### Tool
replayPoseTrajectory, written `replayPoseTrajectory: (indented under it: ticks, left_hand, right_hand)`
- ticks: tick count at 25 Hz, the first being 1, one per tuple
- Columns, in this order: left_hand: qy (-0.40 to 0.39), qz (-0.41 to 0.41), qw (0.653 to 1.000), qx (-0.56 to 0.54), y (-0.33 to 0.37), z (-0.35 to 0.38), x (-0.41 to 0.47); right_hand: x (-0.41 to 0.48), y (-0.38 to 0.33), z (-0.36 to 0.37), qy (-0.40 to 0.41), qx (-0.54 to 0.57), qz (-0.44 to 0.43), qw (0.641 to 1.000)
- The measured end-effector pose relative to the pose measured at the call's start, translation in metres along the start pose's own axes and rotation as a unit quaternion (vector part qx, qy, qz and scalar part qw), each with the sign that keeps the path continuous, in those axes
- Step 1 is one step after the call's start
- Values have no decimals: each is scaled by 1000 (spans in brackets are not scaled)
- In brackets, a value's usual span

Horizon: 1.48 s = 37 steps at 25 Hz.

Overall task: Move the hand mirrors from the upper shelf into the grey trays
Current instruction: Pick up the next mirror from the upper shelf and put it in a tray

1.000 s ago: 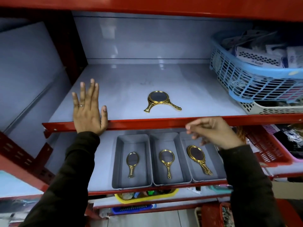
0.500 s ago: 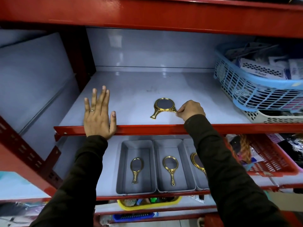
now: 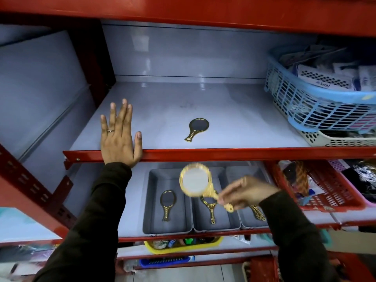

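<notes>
Red-framed grey upper shelf (image 3: 223, 119) holds one gold hand mirror (image 3: 197, 128), handle toward front-left; our right hand (image 3: 247, 193) pinches another, blurred mirror (image 3: 196, 181) over grey trays (image 3: 150, 200), seemingly lying crosswise; left hand (image 3: 119, 137) rests flat, fingers spread.

right hand (image 3: 247, 193) pinches the handle of a blurred gold mirror (image 3: 196, 181) at lower centre, in front of the grey trays (image 3: 147, 200). left hand (image 3: 120, 137) lies flat on the upper shelf (image 3: 234, 127) edge, left of a second mirror (image 3: 197, 128) lying mid-frame.
</notes>
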State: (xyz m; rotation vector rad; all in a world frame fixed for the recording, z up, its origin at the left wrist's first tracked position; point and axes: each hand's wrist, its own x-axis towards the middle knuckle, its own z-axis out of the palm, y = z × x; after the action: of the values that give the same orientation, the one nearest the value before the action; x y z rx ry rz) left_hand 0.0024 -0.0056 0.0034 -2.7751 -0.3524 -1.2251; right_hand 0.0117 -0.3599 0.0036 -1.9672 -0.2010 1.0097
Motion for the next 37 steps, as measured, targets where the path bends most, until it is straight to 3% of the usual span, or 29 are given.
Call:
replayPoseTrajectory:
  ticks: [3,8,15,18,22,24,27,29,31,33,35,37]
  left_hand:
    - [5,0,1000,2,-1,1,0]
    - [19,5,1000,-3,0,3,1]
    - [21,6,1000,7,-1,4,2]
    - [18,6,1000,11,-1,4,2]
    - [14,3,1000,6,-1,2,2]
    - [14,-3,1000,3,0,1,2]
    - [11,-6,1000,3,1,0,2]
    - [10,-5,1000,1,1,0,2]
    - [10,-6,1000,1,0,-1,1]
    - [8,-5,1000,3,0,-2,1]
    - [7,-1,1000,0,0,-2,1]
    - [6,1,1000,-3,-1,-3,2]
  right_hand:
    - [51,70,19,29,45,123,991]
    - [131,127,40,200,206,183,940]
    - [172,159,47,241,95,212,942]
    - [158,136,51,327,-8,193,925]
    - [126,103,40,313,-29,114,942]
    - [99,69,36,265,-13,83,960]
    - [42,-8,31,108,35,8,993]
    - [15,-59,27,77,65,-80,992]
    - [14,-99,22,174,100,-160,966]
    - [37,-128,15,321,68,-176,928]
    - [68,-148,11,395,-48,-116,910]
    - [91,-158,10,393,-185,-30,900]
